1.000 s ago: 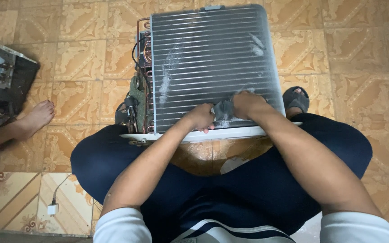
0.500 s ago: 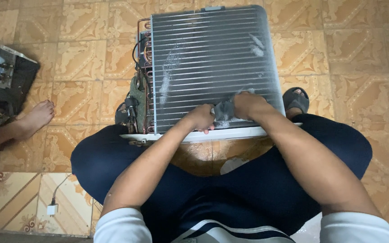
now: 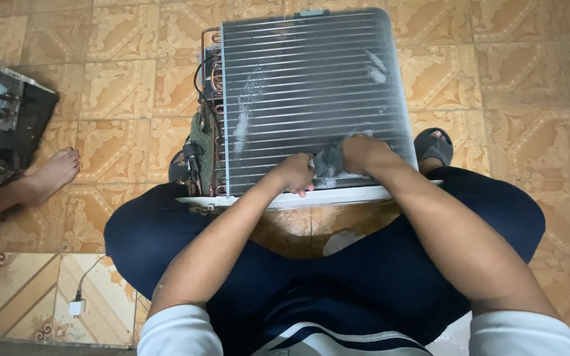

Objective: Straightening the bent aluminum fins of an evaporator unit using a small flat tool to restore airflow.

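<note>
From the head camera, looking straight down: the person is squatting on the patterned tan tiled floor [image 3: 522, 66] and is working at the near lower edge of a grey metal finned coil unit [image 3: 311, 86], which is lying flat on the floor between the knees, its copper tubing running along the left side. The left hand [image 3: 293, 173] is curled closed at the coil's near edge and is touching a small grey wad of cloth [image 3: 328, 165]; whether it is pinching the wad or only bracing beside it I cannot tell. The right hand [image 3: 363, 153] is clenched over the same wad from the other side and is pressing it onto the fins. Pale smears are showing on the fins further up.

The step in hand looks like wiping the fins, now at the bottom rows. Judging by the smears, the next stroke is calling for light pressure along the line of the fins, since thin fins bend easily.

At the left edge, another person's bare foot [image 3: 53, 173] is resting on the tiles beside a dark opened metal appliance [image 3: 1, 125]. A white plug with cable [image 3: 77, 306] is lying near the left knee.
</note>
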